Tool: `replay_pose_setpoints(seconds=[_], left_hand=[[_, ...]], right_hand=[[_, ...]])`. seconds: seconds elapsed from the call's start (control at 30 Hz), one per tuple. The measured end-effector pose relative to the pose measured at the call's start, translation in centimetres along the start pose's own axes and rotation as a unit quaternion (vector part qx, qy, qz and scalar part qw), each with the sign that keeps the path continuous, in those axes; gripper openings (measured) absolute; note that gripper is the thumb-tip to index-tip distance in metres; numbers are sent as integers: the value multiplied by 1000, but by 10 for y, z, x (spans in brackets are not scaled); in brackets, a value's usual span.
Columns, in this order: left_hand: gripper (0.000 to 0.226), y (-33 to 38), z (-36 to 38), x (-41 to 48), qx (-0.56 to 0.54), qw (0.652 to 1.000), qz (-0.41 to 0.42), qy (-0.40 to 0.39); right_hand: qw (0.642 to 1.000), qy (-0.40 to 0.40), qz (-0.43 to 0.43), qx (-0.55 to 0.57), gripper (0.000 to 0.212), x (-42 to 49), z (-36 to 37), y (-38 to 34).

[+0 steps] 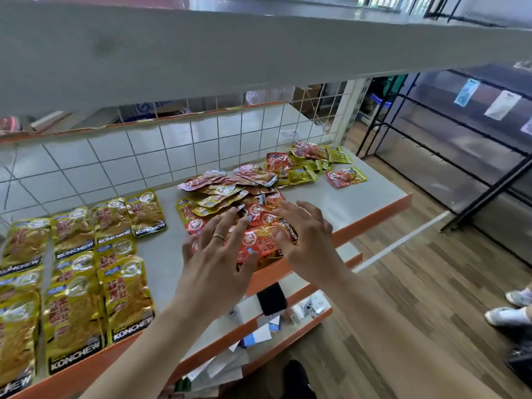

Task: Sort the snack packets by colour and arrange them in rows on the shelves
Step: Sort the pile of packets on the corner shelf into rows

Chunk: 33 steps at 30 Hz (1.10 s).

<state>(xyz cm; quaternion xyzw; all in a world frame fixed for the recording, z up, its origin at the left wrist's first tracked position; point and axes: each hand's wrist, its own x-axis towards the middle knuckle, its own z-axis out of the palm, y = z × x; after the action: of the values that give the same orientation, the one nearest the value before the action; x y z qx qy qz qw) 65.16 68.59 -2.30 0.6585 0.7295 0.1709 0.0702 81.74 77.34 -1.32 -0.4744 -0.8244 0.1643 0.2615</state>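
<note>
Both hands reach over the grey shelf (359, 203) with its orange front edge; the left hand (214, 254), a ring (218, 237) on one finger, has its fingers splayed and straight, lying over the near edge of a mixed pile of red and yellow snack packets (224, 197) and clasping nothing; the right hand (309, 240) is likewise loose, its fingers spread and lightly bent, with thumb and fingertips touching a red KONCHEW packet (256, 240) that lies between the two hands at the front of the pile, not closed round it; well to the left of the left hand, yellow KONCHEW packets (74, 272) lie flat in neat rows running from the shelf's front edge to the white wire grid (144, 165) at the back; beyond the right hand's fingertips, farther along the shelf, sits a smaller heap of red and yellow packets (305, 165), and just past it a single red packet (345, 177) lies alone; below the wrists, on a lower shelf (302, 280), rests a black phone (272, 298) among loose papers.
</note>
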Motion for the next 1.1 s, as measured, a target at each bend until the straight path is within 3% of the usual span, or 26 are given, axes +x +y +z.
replay_pose_setpoints(seconds=[0.23,0.4,0.6,0.77,0.93,1.1], left_hand=[[74,44,33,61,15,997,-58,-54],[64,72,63,110,22,993,-81,-78],[65,105,82,155,70,989,-85,-102],[69,120,85,203,115,983,-73,-123],[69,122,91,253,188,971,-65,-130],[60,118,105,274,241,961,-53,-125]], right_hand=[[999,-30,-24,-2,39,49,-18,83],[999,-51,7,-8,40,90,-27,160],[986,-124,38,-101,58,128,-27,232],[976,-164,68,-124,63,161,-38,257],[972,-186,35,-137,64,169,-50,271],[976,-167,-24,-140,43,162,-60,281]])
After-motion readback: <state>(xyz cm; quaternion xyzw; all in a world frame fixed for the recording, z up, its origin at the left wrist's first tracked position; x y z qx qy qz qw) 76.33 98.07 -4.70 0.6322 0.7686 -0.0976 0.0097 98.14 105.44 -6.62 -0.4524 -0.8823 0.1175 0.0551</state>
